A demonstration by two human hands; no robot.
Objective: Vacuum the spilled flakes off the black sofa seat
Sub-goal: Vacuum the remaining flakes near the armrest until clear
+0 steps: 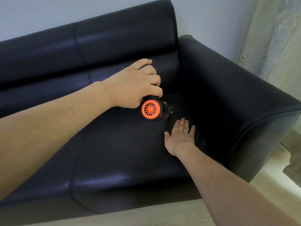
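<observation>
The left hand [135,85] is gripping the small vacuum [154,110] by its handle, nozzle down among pale flakes [169,107] near the sofa [114,144] arm. It looks light, rigid. The right hand [180,137] is lying spread flat on the seat.

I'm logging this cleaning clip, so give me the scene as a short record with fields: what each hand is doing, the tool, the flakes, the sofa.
left hand: left hand grips the handheld vacuum from above, fingers curled round its handle
right hand: right hand lies flat on the seat, fingers straight, just right of the vacuum
tool: handheld vacuum, black body, orange vented rear cap facing the camera
flakes: a few pale flakes show by the vacuum's far end
sofa: black sofa seat, glossy; armrest at right
nozzle: hidden behind the body
</observation>
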